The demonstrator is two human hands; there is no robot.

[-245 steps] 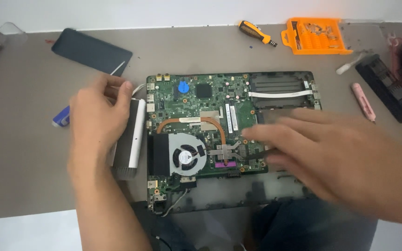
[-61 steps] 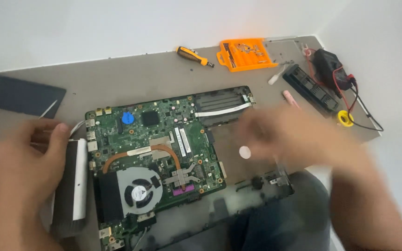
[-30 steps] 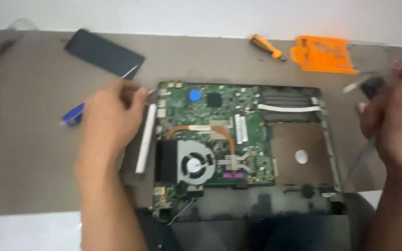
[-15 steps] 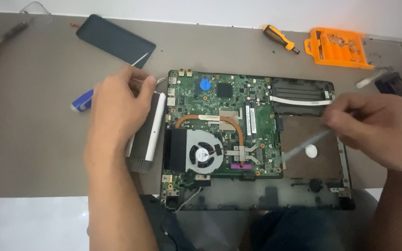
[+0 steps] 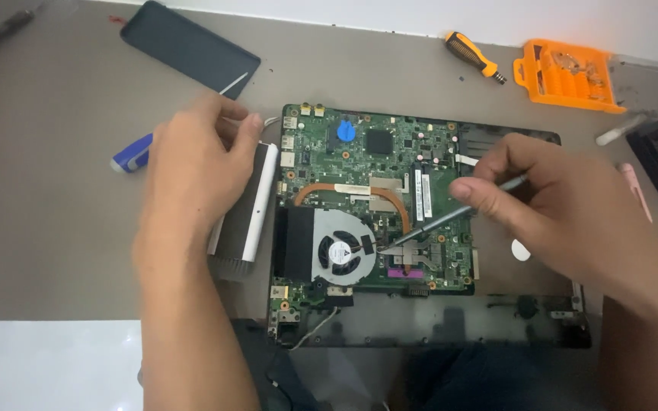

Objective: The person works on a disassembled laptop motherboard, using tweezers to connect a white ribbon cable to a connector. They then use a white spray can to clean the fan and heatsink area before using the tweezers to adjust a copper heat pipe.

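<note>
An opened laptop base [image 5: 496,327] lies on the grey desk [image 5: 55,228], with its green circuit board [image 5: 390,175] exposed. The right hand [image 5: 565,205] holds a thin grey tool [image 5: 451,217] in a narrow grip between thumb and fingers. The tip of the tool touches the metal part just to the right of the round cooling fan [image 5: 340,255], below the curved copper pipe [image 5: 352,190].

The left hand [image 5: 192,167] rests on a flat drive with a white edge [image 5: 257,205], which sits against the left side of the board. Its fingers curl loosely over the top of the drive; I cannot tell if they really grasp it.

Near the left hand lie a blue and white object [image 5: 131,154] and a dark phone [image 5: 188,47]. At the far edge of the desk are an orange-handled screwdriver [image 5: 472,55] and an orange tray of small parts [image 5: 569,74]. A pink stick [image 5: 637,190] lies at the right.
</note>
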